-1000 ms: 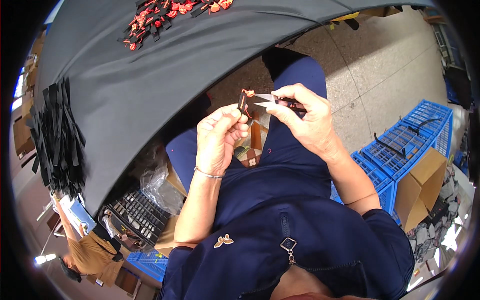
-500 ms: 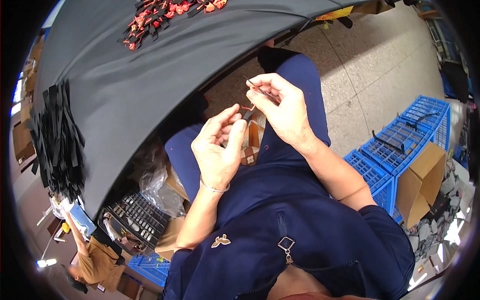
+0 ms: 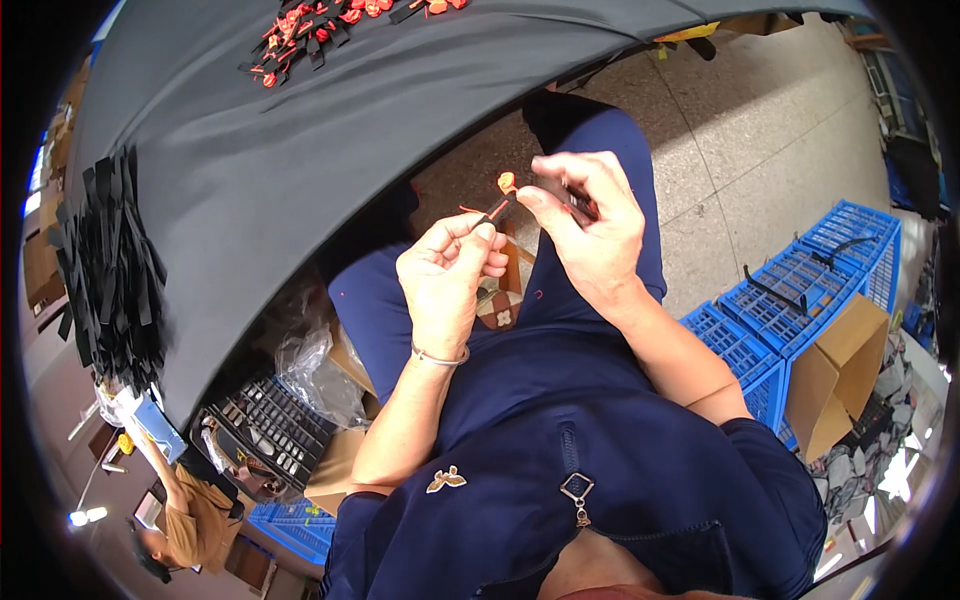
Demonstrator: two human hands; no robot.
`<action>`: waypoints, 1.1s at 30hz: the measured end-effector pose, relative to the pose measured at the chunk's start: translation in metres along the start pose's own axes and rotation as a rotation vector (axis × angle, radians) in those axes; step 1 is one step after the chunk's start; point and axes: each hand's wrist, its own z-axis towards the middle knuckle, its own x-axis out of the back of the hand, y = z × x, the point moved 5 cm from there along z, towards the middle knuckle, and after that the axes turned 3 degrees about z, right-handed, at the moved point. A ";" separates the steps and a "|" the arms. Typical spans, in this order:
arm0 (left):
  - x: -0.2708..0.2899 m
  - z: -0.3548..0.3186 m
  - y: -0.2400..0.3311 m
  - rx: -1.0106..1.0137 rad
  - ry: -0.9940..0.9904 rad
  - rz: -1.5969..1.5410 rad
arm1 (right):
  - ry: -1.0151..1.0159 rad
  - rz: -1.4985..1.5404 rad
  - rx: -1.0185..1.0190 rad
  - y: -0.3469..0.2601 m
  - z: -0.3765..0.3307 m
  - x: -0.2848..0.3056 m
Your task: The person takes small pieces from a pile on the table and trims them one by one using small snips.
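My left hand (image 3: 443, 275), with a bracelet at the wrist, is closed in a pinch on a short black fabric strip (image 3: 496, 211). At the strip's upper end sits an orange-red knot (image 3: 507, 182), and a thin red cord (image 3: 469, 210) sticks out beside my fingertips. Just right of it, my right hand (image 3: 600, 235) has thumb and index finger spread close to the strip. A thin dark tool (image 3: 580, 207) is tucked in the right hand's curled fingers; its kind is mostly hidden. Both hands are above my lap.
A black-covered table (image 3: 300, 180) carries a pile of black strips with red knots (image 3: 310, 35) and a bundle of plain black strips (image 3: 112, 270). Blue plastic crates (image 3: 770, 310) and an open cardboard box (image 3: 838, 370) stand at right. Another person (image 3: 195, 510) is at lower left.
My left hand has closed on the black strip and raised it, so the knot now shows. The right hand has shifted slightly right, its thumb and index finger parted, with the tool drawn back into the hand.
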 end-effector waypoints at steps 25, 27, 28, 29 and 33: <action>-0.002 0.010 -0.010 0.107 -0.040 -0.338 | 0.001 0.239 -0.340 0.017 -0.012 0.021; -0.003 0.009 -0.007 0.077 -0.020 -0.276 | -0.132 0.098 -0.344 0.010 -0.018 0.023; -0.005 0.009 -0.004 0.046 -0.003 -0.214 | -0.122 0.047 -0.300 0.010 -0.019 0.022; -0.007 0.008 -0.003 0.048 -0.005 -0.212 | -0.113 -0.004 -0.255 0.011 -0.022 0.020; -0.009 0.005 0.003 -0.047 0.025 0.038 | -0.133 -0.108 -0.177 0.015 -0.019 0.013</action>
